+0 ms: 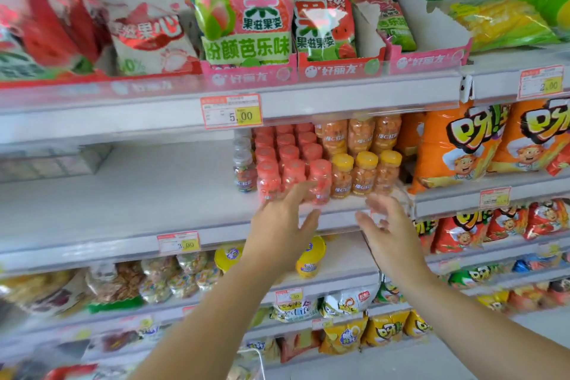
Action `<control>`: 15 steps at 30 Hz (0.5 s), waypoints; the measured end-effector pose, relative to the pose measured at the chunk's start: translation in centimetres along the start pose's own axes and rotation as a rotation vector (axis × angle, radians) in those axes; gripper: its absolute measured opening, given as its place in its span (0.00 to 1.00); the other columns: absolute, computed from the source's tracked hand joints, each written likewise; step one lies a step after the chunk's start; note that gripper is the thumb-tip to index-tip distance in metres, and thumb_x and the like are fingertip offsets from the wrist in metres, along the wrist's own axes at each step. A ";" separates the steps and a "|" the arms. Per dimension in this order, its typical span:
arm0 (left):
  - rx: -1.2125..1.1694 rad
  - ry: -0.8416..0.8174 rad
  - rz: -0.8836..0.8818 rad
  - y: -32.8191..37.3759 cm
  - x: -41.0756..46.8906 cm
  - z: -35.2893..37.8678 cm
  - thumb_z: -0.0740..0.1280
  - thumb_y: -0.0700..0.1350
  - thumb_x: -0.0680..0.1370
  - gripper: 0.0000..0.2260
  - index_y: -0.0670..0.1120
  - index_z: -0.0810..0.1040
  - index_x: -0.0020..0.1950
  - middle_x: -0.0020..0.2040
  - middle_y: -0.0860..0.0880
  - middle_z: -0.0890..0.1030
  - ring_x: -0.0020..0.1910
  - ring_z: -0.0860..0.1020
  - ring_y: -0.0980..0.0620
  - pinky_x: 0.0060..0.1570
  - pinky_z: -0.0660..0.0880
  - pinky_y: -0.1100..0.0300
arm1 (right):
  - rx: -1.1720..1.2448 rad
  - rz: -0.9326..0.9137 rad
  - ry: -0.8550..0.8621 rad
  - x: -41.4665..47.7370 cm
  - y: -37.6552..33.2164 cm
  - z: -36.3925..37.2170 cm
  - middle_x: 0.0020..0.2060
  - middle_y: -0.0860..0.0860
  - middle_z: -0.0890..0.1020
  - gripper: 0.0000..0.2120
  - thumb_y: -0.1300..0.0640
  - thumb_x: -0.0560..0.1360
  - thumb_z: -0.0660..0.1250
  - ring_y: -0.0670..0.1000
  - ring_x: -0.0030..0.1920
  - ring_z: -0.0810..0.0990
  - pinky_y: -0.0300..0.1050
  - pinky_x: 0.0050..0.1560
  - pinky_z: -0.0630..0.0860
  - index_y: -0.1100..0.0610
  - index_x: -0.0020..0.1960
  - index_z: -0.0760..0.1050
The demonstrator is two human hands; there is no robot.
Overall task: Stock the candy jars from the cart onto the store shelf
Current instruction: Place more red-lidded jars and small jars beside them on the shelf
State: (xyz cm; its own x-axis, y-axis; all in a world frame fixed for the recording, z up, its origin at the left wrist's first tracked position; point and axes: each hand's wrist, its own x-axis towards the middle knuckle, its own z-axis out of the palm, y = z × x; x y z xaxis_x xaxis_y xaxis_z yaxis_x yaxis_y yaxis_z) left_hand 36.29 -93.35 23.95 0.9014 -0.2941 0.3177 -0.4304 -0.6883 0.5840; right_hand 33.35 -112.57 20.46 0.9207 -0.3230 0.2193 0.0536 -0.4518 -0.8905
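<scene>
Hovering at the shelf (138, 194), the left hand (283, 222) is held spread-fingered at the pink jars (293, 170); right hand (388, 225) is splayed too.

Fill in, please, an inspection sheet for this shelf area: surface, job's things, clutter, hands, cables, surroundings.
Surface: white shelf, jars standing on its right part.
Job's things: pink-lidded jars in rows; yellow-lidded jars to their right; clear-lidded jars at their left.
Clutter: nothing seen.
Hands: left hand with straight fingers, tips at the front pink-lidded jars; right hand spread, holds nothing, blurred.
Cables: thin white strand low in view; cannot tell what it is.
Surroundings: candy bags above, orange snack bags at right, price tag.
</scene>
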 end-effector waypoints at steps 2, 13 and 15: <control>-0.015 -0.059 -0.060 -1.8 -2.3 -1.0 0.65 0.50 0.80 0.17 0.58 0.71 0.68 0.58 0.59 0.80 0.57 0.78 0.57 0.55 0.77 0.53 | 0.040 0.033 -0.094 -1.9 -0.7 2.4 0.54 0.42 0.80 0.11 0.56 0.79 0.68 0.40 0.56 0.77 0.33 0.54 0.71 0.48 0.60 0.75; -0.009 -0.230 -0.275 -15.2 -13.3 -9.2 0.65 0.50 0.80 0.14 0.58 0.75 0.65 0.52 0.61 0.81 0.52 0.79 0.62 0.52 0.78 0.55 | 0.022 0.087 -0.374 -8.9 -6.6 17.8 0.39 0.45 0.83 0.05 0.57 0.78 0.68 0.41 0.36 0.78 0.40 0.40 0.75 0.47 0.49 0.80; -0.019 -0.223 -0.274 -17.0 -13.8 -11.3 0.65 0.49 0.80 0.14 0.58 0.75 0.65 0.53 0.61 0.81 0.52 0.79 0.63 0.52 0.78 0.55 | -0.008 0.075 -0.366 -9.2 -8.1 19.9 0.38 0.45 0.83 0.05 0.56 0.78 0.68 0.44 0.36 0.78 0.40 0.37 0.73 0.47 0.49 0.80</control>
State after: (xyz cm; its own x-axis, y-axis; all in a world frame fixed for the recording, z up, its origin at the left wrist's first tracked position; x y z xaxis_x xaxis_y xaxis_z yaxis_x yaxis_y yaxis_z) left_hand 30.63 -70.12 18.08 0.9705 -0.2399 -0.0225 -0.1705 -0.7497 0.6394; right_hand 32.09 -89.42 17.70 0.9993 -0.0369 -0.0050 -0.0209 -0.4447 -0.8954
